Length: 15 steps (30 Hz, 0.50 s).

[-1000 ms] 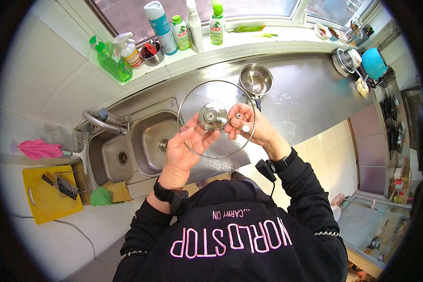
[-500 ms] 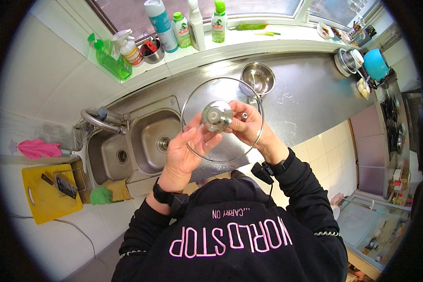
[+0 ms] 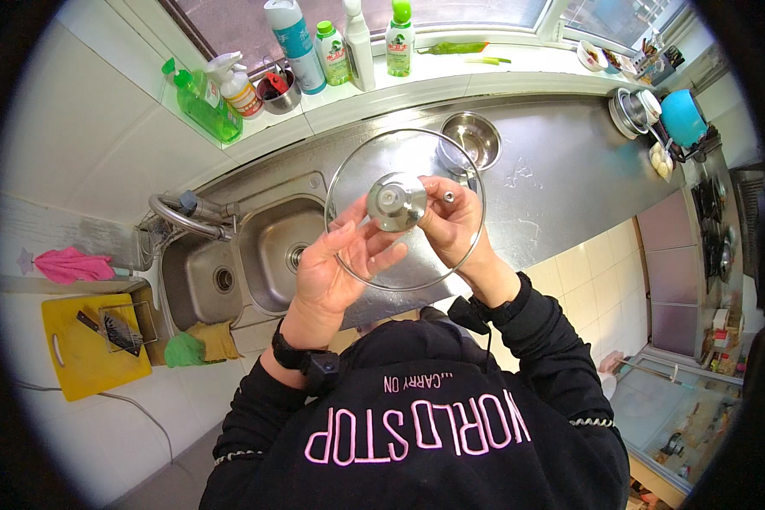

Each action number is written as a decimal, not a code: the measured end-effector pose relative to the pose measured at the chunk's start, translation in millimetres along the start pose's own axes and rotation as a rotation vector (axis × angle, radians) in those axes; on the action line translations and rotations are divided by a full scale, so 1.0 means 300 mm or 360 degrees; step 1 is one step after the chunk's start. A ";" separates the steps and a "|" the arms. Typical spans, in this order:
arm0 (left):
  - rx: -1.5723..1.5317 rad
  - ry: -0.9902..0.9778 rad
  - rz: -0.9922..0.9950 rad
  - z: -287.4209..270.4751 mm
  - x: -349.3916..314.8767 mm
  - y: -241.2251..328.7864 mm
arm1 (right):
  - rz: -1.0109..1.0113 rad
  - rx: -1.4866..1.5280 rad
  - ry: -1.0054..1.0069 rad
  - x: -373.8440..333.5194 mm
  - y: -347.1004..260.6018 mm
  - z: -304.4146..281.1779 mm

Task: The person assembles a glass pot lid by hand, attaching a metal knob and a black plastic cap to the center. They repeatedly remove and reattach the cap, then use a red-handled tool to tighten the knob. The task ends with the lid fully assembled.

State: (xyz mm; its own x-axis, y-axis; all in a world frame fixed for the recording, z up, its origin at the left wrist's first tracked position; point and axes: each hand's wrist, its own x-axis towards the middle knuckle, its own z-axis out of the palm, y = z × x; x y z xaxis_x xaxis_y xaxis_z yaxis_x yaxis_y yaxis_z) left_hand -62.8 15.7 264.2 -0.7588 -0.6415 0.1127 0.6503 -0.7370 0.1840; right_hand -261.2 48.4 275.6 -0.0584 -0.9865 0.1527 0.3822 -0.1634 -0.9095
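Note:
A round glass pot lid (image 3: 404, 276) with a thin metal rim is held up in front of me over the counter. At its middle is a shiny round metal knob (image 3: 397, 202). My right hand (image 3: 452, 219) pinches the edge of this knob between thumb and fingers. A small metal piece (image 3: 449, 196) shows against that hand; whether it is a vent in the glass or a screw, I cannot tell. At the lid's lower left, my left hand (image 3: 331, 268) has its fingers apart, their tips close to the knob. Contact there is unclear.
Behind the lid, a small steel pot (image 3: 470, 143) stands on the steel counter (image 3: 561, 161). To the left lie a double sink (image 3: 272, 221) and a faucet (image 3: 183, 217). Several bottles (image 3: 336, 55) line the sill. A yellow cutting board (image 3: 93, 374) with a dark knife is at far left.
The lid has risen slightly and tilted, now looking a little larger. My right hand has moved up a bit with the knob. The left hand has shifted slightly left.

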 end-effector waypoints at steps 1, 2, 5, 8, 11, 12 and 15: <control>-0.0001 0.0005 -0.0012 0.003 0.000 -0.002 | 0.0009 -0.0059 -0.0005 -0.001 -0.009 0.002; 0.0011 -0.0003 -0.0019 0.007 0.000 -0.006 | 0.0016 -0.0118 -0.0010 -0.005 -0.018 0.005; 0.0034 -0.0023 -0.0030 0.020 -0.003 -0.010 | 0.0011 -0.0065 0.0015 -0.013 -0.027 0.022; 0.0056 -0.0062 -0.0020 0.032 -0.005 -0.009 | 0.0021 0.0083 0.0058 -0.023 -0.025 0.037; 0.0135 -0.0032 -0.0004 0.037 -0.003 -0.006 | 0.0019 0.0223 0.0029 -0.027 -0.018 0.033; 0.0181 -0.0003 0.0002 0.036 -0.002 -0.004 | 0.0015 0.0271 0.0007 -0.027 -0.016 0.027; 0.0180 -0.0022 -0.0009 0.022 0.005 -0.001 | 0.0124 0.0328 0.0046 -0.019 0.005 0.010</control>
State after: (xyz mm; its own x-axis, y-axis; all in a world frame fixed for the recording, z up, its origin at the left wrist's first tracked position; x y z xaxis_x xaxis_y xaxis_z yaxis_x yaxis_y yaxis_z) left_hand -64.3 16.3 270.6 -0.7634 -0.6337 0.1247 0.6385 -0.7114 0.2935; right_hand -257.6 53.7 274.4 -0.0467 -0.9964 0.0710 0.5667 -0.0850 -0.8195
